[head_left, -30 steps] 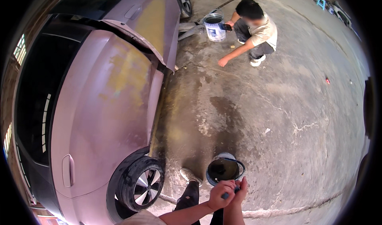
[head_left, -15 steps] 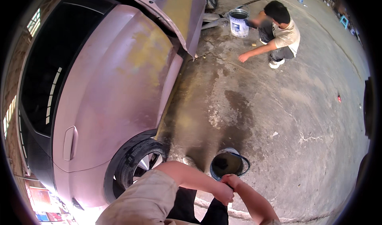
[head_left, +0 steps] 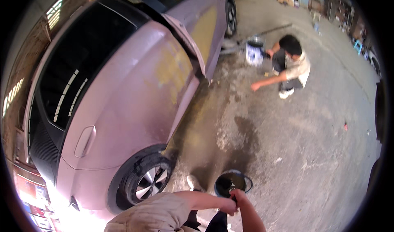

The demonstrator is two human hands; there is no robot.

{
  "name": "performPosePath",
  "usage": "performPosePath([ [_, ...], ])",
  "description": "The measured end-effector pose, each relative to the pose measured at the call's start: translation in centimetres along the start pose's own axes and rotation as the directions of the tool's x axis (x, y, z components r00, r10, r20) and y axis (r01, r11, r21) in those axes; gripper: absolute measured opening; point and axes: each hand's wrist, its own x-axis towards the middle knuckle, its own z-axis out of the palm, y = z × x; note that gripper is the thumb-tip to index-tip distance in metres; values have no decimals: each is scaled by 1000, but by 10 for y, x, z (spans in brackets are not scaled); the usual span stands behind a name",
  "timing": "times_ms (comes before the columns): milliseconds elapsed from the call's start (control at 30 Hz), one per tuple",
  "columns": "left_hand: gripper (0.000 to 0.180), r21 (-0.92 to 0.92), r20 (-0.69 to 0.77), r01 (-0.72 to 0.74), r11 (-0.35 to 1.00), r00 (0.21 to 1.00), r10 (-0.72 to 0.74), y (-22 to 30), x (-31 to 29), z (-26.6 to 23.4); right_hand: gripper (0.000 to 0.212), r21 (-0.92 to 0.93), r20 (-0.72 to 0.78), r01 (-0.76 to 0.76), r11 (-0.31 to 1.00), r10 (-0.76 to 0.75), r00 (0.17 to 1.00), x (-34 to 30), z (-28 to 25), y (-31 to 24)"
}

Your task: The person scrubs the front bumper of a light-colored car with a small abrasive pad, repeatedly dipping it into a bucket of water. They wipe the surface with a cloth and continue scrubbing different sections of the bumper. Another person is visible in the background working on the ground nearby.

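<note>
My left hand (head_left: 229,206) and my right hand (head_left: 239,195) are closed and pressed together just over the near rim of a dark bucket (head_left: 216,187). Between them shows a bit of something small and dark; its kind is hidden by my fingers. Murky water (head_left: 232,182) with a few bright glints fills part of the bucket, whose handle leans to the right. To the left stands a pink car (head_left: 119,109) with yellowish patches on its panels; its wheel (head_left: 152,182) is close to my left forearm.
A co-worker (head_left: 297,68) squats farther off on the stained concrete floor (head_left: 287,133), beside a white bucket (head_left: 254,56). One car door (head_left: 186,39) stands ajar. A blue stool (head_left: 358,46) is at the far right.
The view has tilted upward, showing more of the far end of the room. My hands stay together and now sit closer over the dark bucket. The co-worker still squats.
</note>
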Motion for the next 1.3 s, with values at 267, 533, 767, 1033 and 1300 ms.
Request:
performPosePath([
  [267,44,12,-799,53,999,601,-22,107,-24,-153,39,701,267,138,700,-436,859,-136,-83,-59],
  [533,58,-696,-696,52,716,197,-691,203,-91,-272,37,310,-172,653,691,-635,753,-339,13,-124],
  [767,47,-712,-697,66,699,59,-715,218,-103,-284,63,74,-273,866,495,-825,495,-411,36,-143],
  [1033,44,-821,-567,-12,570,122,-814,239,-117,-306,53,-504,-272,837,213,-959,80,-449,6,-144],
  [1300,51,-604,-764,-118,788,364,-532,274,-48,-320,39,-447,-207,887,118,-978,26,-441,18,-132],
])
